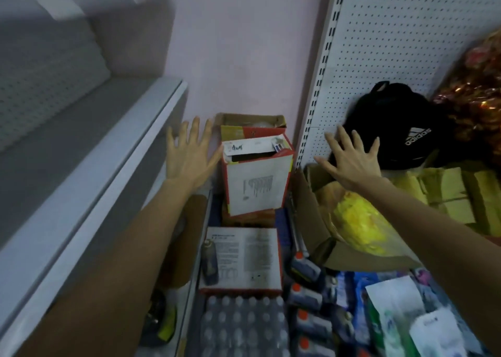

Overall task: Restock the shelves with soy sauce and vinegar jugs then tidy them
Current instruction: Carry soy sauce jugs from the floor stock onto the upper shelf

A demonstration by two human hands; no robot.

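A red and white carton (256,179) stands tilted in the narrow gap by the wall, its top flaps partly open. A second red and white carton (244,259) lies closer to me, with a dark bottle (210,262) lying on it. My left hand (188,153) is spread open in the air just left of the upright carton. My right hand (349,159) is spread open to its right, over a brown box (311,221). Both hands hold nothing. Several jugs with orange caps (303,291) lie in a row at the lower middle.
A grey shelf (89,167) runs along the left. A white pegboard shelf upright (320,85) stands on the right with a black backpack (398,129) against it. A yellow bag (357,221) sits in the brown box. A shrink-wrapped pack of water bottles (244,327) lies below.
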